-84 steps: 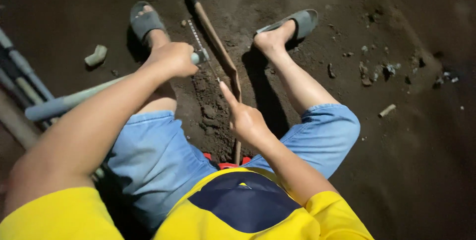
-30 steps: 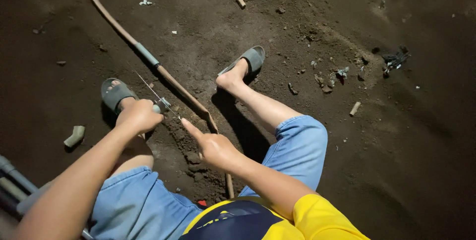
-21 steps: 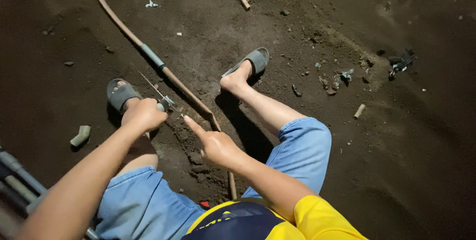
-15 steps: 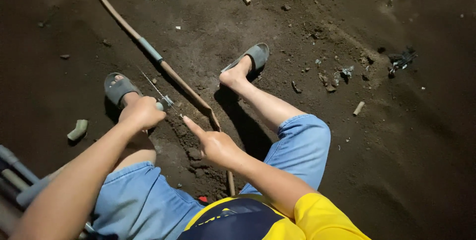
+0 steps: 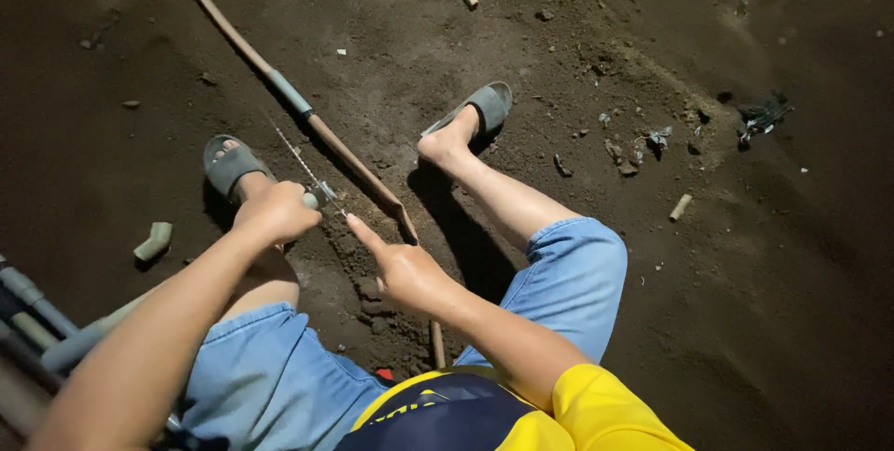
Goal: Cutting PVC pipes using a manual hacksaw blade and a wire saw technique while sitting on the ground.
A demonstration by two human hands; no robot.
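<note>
Dim night scene lit from near the camera; centre bright, corners from 1 to 4 o'clock falling dark; hard shadows; slight softness.

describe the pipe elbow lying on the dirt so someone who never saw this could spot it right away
Start at the person's left foot in its grey sandal, on the dirt left of the long brown pipe. Just left of and below that sandal lies the pipe elbow, alone on bare soil. It is short, pale and bent, unlike the straight stubs farther off.

The left hand is clenched in a fist, arm stretched forward. The right hand is loose — forefinger pointing ahead.
</note>
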